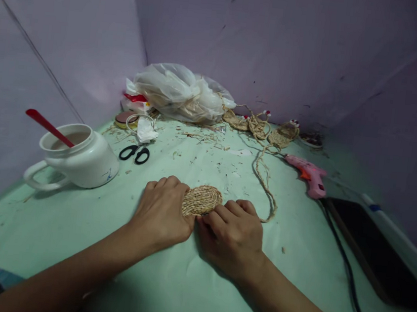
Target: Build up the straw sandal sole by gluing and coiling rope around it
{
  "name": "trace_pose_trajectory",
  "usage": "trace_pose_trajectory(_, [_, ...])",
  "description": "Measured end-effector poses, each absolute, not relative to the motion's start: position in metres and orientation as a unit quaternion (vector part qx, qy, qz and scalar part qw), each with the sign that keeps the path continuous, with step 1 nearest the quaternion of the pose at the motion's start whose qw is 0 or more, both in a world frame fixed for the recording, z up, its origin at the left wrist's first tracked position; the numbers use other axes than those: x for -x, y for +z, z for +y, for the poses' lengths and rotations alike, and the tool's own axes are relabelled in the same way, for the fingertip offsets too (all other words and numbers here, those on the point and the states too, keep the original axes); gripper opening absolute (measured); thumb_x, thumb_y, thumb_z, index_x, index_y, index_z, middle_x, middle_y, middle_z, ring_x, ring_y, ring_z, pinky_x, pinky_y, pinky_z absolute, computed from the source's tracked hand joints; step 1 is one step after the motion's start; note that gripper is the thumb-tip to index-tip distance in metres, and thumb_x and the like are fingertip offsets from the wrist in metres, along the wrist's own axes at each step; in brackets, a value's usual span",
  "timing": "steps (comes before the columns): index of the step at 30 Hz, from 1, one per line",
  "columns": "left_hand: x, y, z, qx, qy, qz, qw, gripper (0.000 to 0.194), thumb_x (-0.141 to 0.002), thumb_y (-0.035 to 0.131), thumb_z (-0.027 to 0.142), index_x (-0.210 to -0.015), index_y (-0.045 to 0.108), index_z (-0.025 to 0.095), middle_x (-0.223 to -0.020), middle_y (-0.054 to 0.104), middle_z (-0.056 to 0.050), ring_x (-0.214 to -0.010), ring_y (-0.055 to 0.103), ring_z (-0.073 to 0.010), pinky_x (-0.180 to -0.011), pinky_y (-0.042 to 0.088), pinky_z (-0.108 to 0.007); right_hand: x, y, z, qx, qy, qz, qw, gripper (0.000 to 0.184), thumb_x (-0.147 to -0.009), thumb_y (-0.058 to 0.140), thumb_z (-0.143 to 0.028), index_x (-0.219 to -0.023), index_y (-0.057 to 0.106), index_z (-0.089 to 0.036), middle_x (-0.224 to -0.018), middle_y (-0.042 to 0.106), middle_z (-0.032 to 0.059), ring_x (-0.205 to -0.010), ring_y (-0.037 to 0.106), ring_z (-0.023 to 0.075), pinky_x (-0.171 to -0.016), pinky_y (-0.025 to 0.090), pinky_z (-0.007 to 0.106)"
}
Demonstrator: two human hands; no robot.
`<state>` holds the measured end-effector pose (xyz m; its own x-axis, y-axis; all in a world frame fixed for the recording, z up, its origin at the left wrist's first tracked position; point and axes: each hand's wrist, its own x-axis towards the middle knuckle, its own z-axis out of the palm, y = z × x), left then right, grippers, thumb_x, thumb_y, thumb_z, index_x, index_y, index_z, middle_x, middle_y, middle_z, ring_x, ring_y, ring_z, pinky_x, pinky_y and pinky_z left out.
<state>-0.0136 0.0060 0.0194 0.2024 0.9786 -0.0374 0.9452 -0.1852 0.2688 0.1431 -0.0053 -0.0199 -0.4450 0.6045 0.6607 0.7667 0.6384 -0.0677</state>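
An oval coiled piece of braided straw is held low over the pale green table between both hands. My left hand is closed on its left end, thumb along the near edge. Pinched at the near right edge, the fingers of my right hand hide that part of the coil. A loose length of straw cord comes out beside my right hand and runs back toward the far side of the table.
At left stands a white mug with a red handle sticking out, near black-handled scissors. A plastic bag and small woven straw pieces lie at the back. To the right are a pink glue gun and a dark phone-like slab.
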Motion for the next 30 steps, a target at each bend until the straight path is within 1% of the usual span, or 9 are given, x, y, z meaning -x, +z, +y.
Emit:
trace_pose_trajectory(6, [0.015,0.019,0.005,-0.774,0.076,0.617,0.117,0.034,-0.064,0.052,0.024,-0.095,0.066,0.018,-0.1,0.06,-0.01,-0.095,0.055,-0.0282,-0.087,0.041,-0.043,-0.145,-0.018,-0.013,0.431,-0.088,-0.843,0.31,0.018,-0.076,0.057,-0.023,-0.058,0.057,-0.019,-0.057,0.059,0.0013,-0.059,0.045,0.016,-0.064,0.027,0.036])
trace_pose_trajectory(8, [0.016,0.019,0.004,-0.776,0.08,0.614,0.12,0.036,-0.063,0.053,0.024,-0.096,0.066,0.018,-0.101,0.061,-0.01,-0.095,0.055,-0.0277,-0.088,0.041,-0.042,-0.148,-0.016,-0.017,0.448,-0.085,-0.835,0.308,0.019,-0.076,0.057,-0.025,-0.058,0.056,-0.019,-0.057,0.058,0.0015,-0.059,0.045,0.016,-0.064,0.028,0.036])
trace_pose_trajectory(12, [0.017,0.021,0.005,-0.777,0.083,0.611,0.128,0.038,-0.063,0.054,0.025,-0.098,0.067,0.02,-0.098,0.061,-0.008,-0.092,0.056,-0.0266,-0.087,0.042,-0.041,-0.155,-0.014,-0.024,0.469,-0.096,-0.82,0.314,0.026,-0.079,0.057,-0.027,-0.055,0.052,-0.018,-0.053,0.055,0.0011,-0.056,0.045,0.0154,-0.065,0.029,0.035])
trace_pose_trajectory(16, [0.017,0.022,0.005,-0.78,0.081,0.608,0.125,0.037,-0.063,0.053,0.025,-0.097,0.069,0.019,-0.097,0.062,-0.008,-0.091,0.056,-0.0266,-0.087,0.042,-0.04,-0.159,-0.013,-0.026,0.471,-0.086,-0.82,0.313,0.021,-0.08,0.058,-0.026,-0.06,0.055,-0.018,-0.054,0.056,0.0007,-0.058,0.046,0.0159,-0.071,0.031,0.036])
trace_pose_trajectory(19, [0.018,0.022,0.006,-0.785,0.079,0.602,0.123,0.04,-0.064,0.053,0.025,-0.1,0.069,0.018,-0.096,0.062,-0.009,-0.091,0.056,-0.0267,-0.085,0.043,-0.04,-0.159,-0.014,-0.024,0.46,-0.095,-0.825,0.314,0.023,-0.083,0.055,-0.023,-0.06,0.057,-0.019,-0.055,0.057,0.0006,-0.058,0.046,0.0158,-0.073,0.032,0.036])
trace_pose_trajectory(22, [0.02,0.021,0.006,-0.791,0.076,0.596,0.118,0.043,-0.065,0.053,0.026,-0.104,0.068,0.016,-0.097,0.062,-0.01,-0.091,0.056,-0.0271,-0.084,0.043,-0.04,-0.158,-0.012,-0.022,0.446,-0.123,-0.824,0.326,0.026,-0.086,0.053,-0.02,-0.06,0.057,-0.019,-0.055,0.059,0.0005,-0.057,0.045,0.0149,-0.073,0.032,0.035])
trace_pose_trajectory(27, [0.023,0.023,0.008,-0.806,0.064,0.574,0.125,0.042,-0.068,0.054,0.032,-0.105,0.068,0.016,-0.097,0.062,-0.01,-0.094,0.056,-0.028,-0.085,0.042,-0.041,-0.158,-0.01,-0.02,0.434,-0.145,-0.827,0.325,0.026,-0.087,0.051,-0.019,-0.062,0.058,-0.018,-0.056,0.06,0.0011,-0.057,0.045,0.0155,-0.072,0.032,0.036])
trace_pose_trajectory(30, [0.023,0.025,0.009,-0.811,0.064,0.568,0.124,0.039,-0.068,0.054,0.032,-0.101,0.069,0.017,-0.095,0.062,-0.009,-0.093,0.056,-0.0278,-0.084,0.042,-0.041,-0.158,-0.014,-0.017,0.457,-0.144,-0.821,0.312,0.025,-0.087,0.052,-0.021,-0.063,0.059,-0.018,-0.057,0.06,0.0015,-0.057,0.045,0.0156,-0.072,0.032,0.036])
